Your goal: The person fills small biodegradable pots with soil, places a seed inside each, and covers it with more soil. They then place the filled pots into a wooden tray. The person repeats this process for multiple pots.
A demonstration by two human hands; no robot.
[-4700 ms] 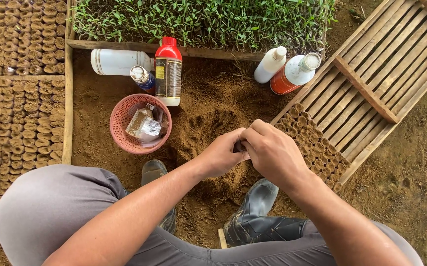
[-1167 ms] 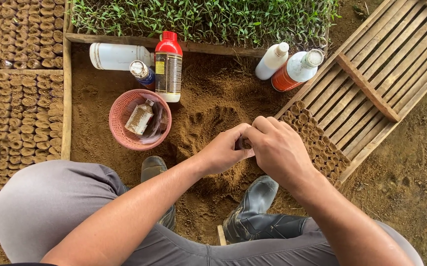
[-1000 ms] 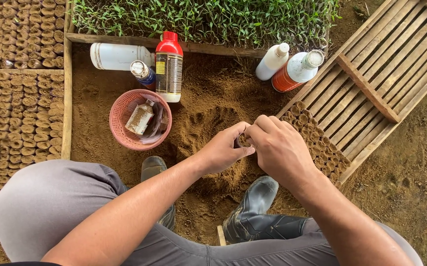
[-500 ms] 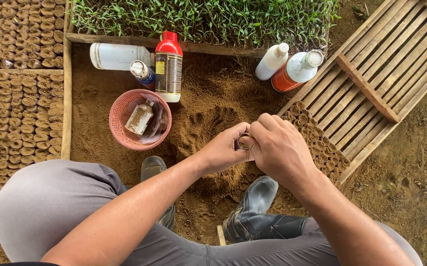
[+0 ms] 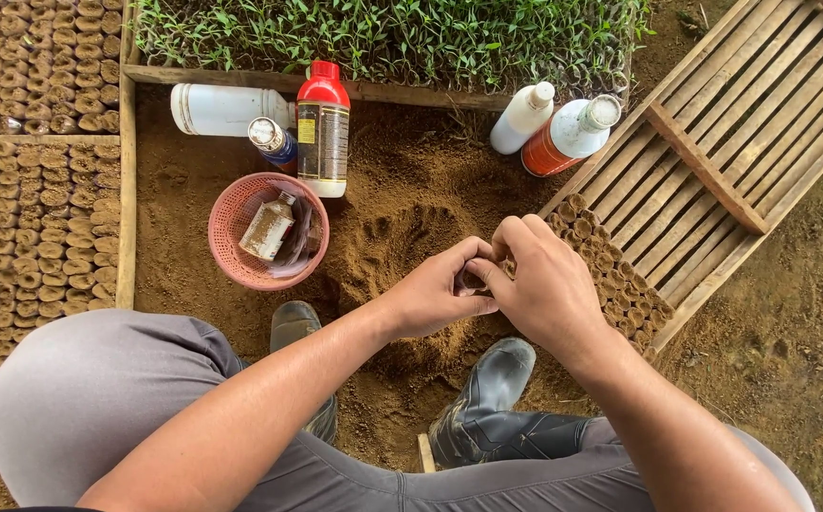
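Observation:
My left hand (image 5: pixel 435 294) and my right hand (image 5: pixel 544 284) meet over a mound of loose brown soil (image 5: pixel 402 237). Between their fingertips they pinch a small soil-filled seedling pot (image 5: pixel 474 279), mostly hidden by the fingers. Just right of my hands, a row of the same small filled pots (image 5: pixel 601 261) lines the near corner of a slatted wooden tray (image 5: pixel 715 161).
A pink basket (image 5: pixel 231 261) holding a small packet sits left of the mound. Several bottles stand or lie behind it: a red-capped one (image 5: pixel 323 128), a white one (image 5: pixel 217 107), an orange-banded one (image 5: pixel 568 137). Seedlings (image 5: pixel 383 38) grow at the back. Filled pots in trays (image 5: pixel 36 218) lie left. My boots (image 5: pixel 487 408) are below.
My hands have stayed together over the soil, working the small pot between the fingers; the right hand's fingers shifted slightly to the right and down.

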